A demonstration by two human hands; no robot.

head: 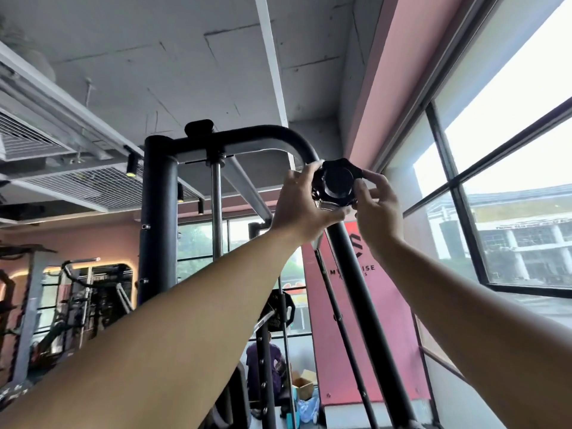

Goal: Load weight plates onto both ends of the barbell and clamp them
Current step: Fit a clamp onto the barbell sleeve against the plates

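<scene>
L fingers (310,170) curl over the top-left of the black clamp (340,165), thumb under it. R fingertips (373,178) pinch its right edge — both hands grip it. The clamp rings the barbell end (339,181), seen end-on, held high just beside the rack's curved top tube (278,133). L hand (301,205) and R hand (377,212) reach up on bare forearms. Lower down, w/in the frame, a black plate (278,306) sits on a bar. Behind — red banner (356,289), windows (510,134) at right, a seated person (263,363) nr a cardboard box (303,385).
</scene>
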